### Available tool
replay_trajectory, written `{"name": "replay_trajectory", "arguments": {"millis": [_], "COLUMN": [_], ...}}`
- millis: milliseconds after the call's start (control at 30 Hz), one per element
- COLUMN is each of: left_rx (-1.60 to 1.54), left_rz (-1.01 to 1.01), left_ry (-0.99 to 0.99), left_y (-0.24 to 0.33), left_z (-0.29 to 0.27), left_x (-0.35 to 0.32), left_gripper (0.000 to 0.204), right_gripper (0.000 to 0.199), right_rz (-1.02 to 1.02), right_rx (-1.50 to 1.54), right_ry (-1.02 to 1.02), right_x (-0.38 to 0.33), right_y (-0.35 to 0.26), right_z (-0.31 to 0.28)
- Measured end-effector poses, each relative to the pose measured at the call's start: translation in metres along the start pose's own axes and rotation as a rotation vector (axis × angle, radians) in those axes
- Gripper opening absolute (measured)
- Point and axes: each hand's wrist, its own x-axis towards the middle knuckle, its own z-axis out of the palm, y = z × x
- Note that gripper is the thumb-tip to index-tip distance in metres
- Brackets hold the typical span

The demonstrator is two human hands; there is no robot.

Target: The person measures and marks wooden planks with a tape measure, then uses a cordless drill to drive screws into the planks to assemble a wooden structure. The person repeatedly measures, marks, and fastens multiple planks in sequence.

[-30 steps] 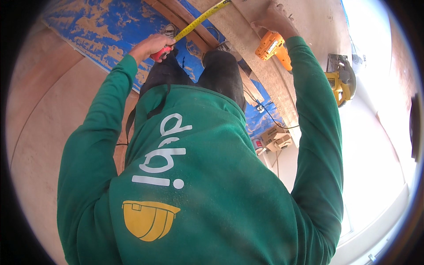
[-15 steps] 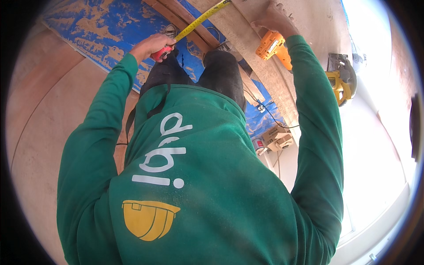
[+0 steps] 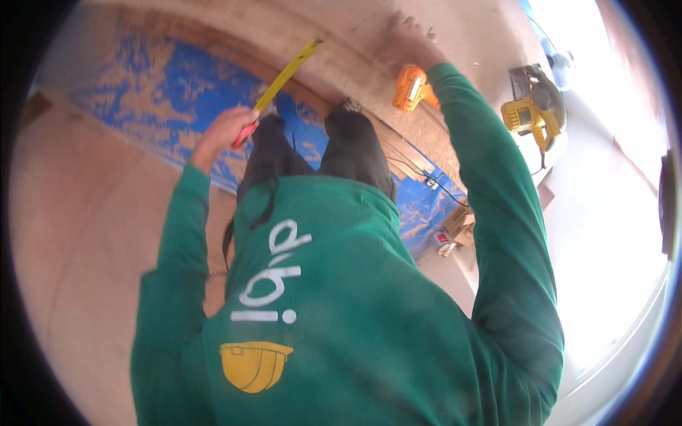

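Observation:
A red tape measure is wrapped in the fingers of my left hand. Its yellow blade sticks out stiffly up and to the right, over the wooden boards. My right hand is stretched out over a wide wooden board, fingers apart and slightly blurred, holding nothing that I can see. Whether it touches the board I cannot tell. Just below that wrist, an orange cordless power tool shows its battery end; the rest is partly hidden by my forearm.
A yellow circular saw sits to the right on a bright surface. Blue sheeting strewn with sawdust covers the floor. A cardboard box, a small can and a dark cable lie lower right. Plywood spreads at left.
The whole view has shifted, so most things appear lower. The tape's tip sits farther left and lower in the picture. My right hand's fingers have spread out more. The tape measure stays in my left hand.

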Motion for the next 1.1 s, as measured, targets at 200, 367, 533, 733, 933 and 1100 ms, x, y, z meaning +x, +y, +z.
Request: {"name": "replay_trajectory", "arguments": {"millis": [200, 367, 533, 733, 933, 1100], "left_rx": [0.153, 0.685, 0.993, 0.984, 0.903, 0.84], "left_rz": [0.811, 1.577, 1.544, 1.481, 1.39, 1.457], "left_ry": [0.822, 1.102, 1.038, 1.05, 1.059, 1.042], "left_y": [0.11, 0.25, 0.258, 0.253, 0.256, 0.262], "left_z": [-0.024, -0.031, -0.028, -0.027, -0.02, -0.019], "left_x": [0.021, 0.147, 0.201, 0.203, 0.197, 0.192], "left_gripper": [0.028, 0.018, 0.031, 0.032, 0.027, 0.028], "right_gripper": [0.145, 0.146, 0.143, 0.12, 0.098, 0.074], "right_rz": [0.02, 0.026, 0.026, 0.143, 0.195, 0.153], "right_rx": [0.124, 0.133, 0.104, 0.376, 0.215, 0.261], "right_ry": [-0.068, -0.057, -0.054, 0.454, 0.255, 0.192], "right_x": [-0.012, -0.016, -0.014, -0.088, -0.183, -0.135], "right_y": [-0.004, -0.005, -0.006, 0.018, 0.036, 0.053], "right_z": [-0.016, -0.019, -0.02, 0.002, 0.059, 0.056]}}
